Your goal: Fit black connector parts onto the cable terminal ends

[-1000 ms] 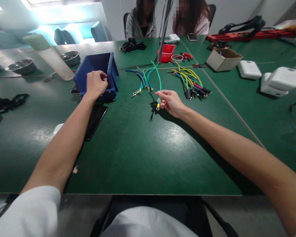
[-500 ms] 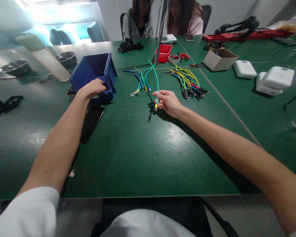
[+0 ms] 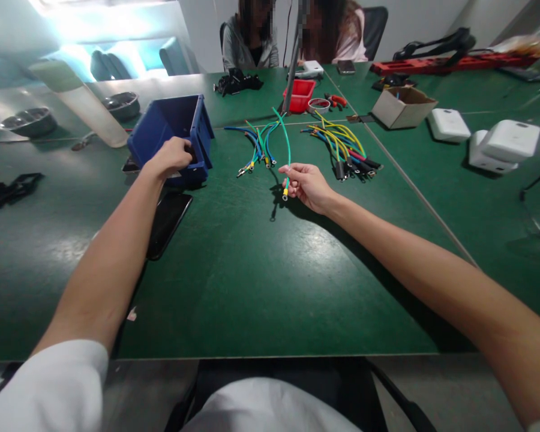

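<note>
My right hand [image 3: 309, 187] pinches a green wire [image 3: 287, 141] just above its lower end, holding it over the table. A ring terminal with a yellow sleeve [image 3: 285, 193] sticks out below the fingers. My left hand [image 3: 173, 156] reaches into the mouth of a blue plastic bin [image 3: 167, 117] lying on its side. Its fingers are curled, and the tips are hidden in the bin. Between the hands lies a bunch of blue and green wires [image 3: 257, 144] with ring terminals. Beyond my right hand is a pile of yellow, blue and red wires [image 3: 342, 147], some with black sleeves.
A black phone [image 3: 168, 227] lies beneath my left forearm. Farther back are a red bin [image 3: 300, 95], red-handled pliers [image 3: 339, 101] and a metal post [image 3: 292, 66]. A cardboard box [image 3: 400, 109] and white devices [image 3: 504, 147] stand at right. Two people [image 3: 252, 48] sit across the table.
My left hand has shifted up very slightly at the bin's mouth. The right hand keeps the green wire in the same place.
</note>
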